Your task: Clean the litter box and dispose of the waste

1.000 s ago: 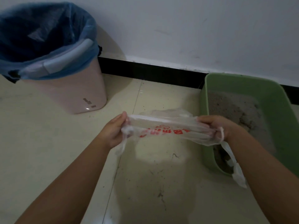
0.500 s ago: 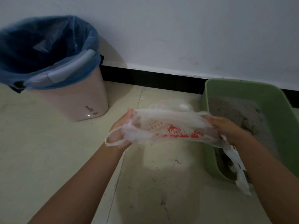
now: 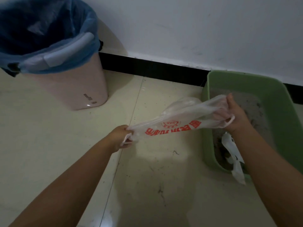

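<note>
A thin clear plastic bag (image 3: pixel 177 123) with red print is stretched between my hands above the floor. My left hand (image 3: pixel 121 138) grips one end of it, with a handle loop round the fingers. My right hand (image 3: pixel 234 115) grips the other end over the green litter box (image 3: pixel 275 102), and a loose white strip of the bag (image 3: pixel 234 159) hangs from under that wrist. Grey litter (image 3: pixel 255 112) with darker clumps fills the box. A pink bin with a blue liner (image 3: pixel 54 51) stands open at the back left.
The litter box sits against a white wall with a black skirting strip (image 3: pixel 154 66). The cream tiled floor (image 3: pixel 49 145) between bin and box carries scattered litter grains and dark smudges.
My hands have drawn apart and pulled the bag taut. The right hand has gone up and over the litter box, and the left has dropped lower.
</note>
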### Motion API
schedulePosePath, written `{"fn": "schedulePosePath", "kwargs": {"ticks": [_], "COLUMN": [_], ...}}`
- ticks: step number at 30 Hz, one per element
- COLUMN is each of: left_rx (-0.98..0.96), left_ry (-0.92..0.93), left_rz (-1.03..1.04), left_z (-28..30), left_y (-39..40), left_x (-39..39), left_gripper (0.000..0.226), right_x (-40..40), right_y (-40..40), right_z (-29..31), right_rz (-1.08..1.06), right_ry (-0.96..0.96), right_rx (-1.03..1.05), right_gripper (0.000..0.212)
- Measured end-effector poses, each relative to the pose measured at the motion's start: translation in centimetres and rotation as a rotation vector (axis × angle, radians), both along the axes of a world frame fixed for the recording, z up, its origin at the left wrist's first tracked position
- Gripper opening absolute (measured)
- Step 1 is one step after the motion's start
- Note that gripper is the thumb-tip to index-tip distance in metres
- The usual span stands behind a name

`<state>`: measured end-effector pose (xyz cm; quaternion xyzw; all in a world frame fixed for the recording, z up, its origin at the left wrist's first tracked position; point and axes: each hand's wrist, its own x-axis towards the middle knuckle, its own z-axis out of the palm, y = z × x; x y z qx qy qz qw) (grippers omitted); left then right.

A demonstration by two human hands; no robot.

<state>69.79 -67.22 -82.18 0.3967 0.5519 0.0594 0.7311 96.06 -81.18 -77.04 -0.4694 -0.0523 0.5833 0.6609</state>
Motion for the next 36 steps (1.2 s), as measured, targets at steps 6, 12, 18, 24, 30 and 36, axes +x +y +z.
{"fn": "schedulePosePath", "kwargs": {"ticks": [6, 12, 18, 24, 30, 36], "left_rx": [-0.400, -0.385, -0.263, 0.552, 1.111, 1.164], "left_ry": [-0.728, -0.519, -0.143, 0.612, 0.578, 0.713], "left_rz": [0.259, 0.103, 0.195, -0.344, -1.091, -1.050], "left_z": [1.1, 0.7, -0.5, -2.3, -1.4, -2.0], "left_y": [1.2, 0.4, 0.8, -0.1, -3.5, -4.0], "left_x": [-0.3, -1.0, -1.0, -1.0, 1.0, 2.2], "left_gripper": [0.043, 0.053, 0.029, 0.054, 0.069, 0.025], "right_x": [0.9, -0.2, -0.4, -3.5, -8.1, -9.4], "right_y": [-1.0, 0.4, 1.2, 2.3, 1.6, -0.2], "right_z": [-2.6, -0.9, -3.0, -0.4, 1.0, -1.8], "right_rz": [-0.100, -0.196, -0.188, 0.422, 0.818, 1.367], "right_ry": [-0.017, -0.027, -0.173, -1.548, -1.699, -1.649], "right_rx": [-0.325, -0.308, -0.461, -0.639, -0.369, -0.422], "right_gripper": [0.048, 0.039, 0.041, 0.054, 0.026, 0.051]}}
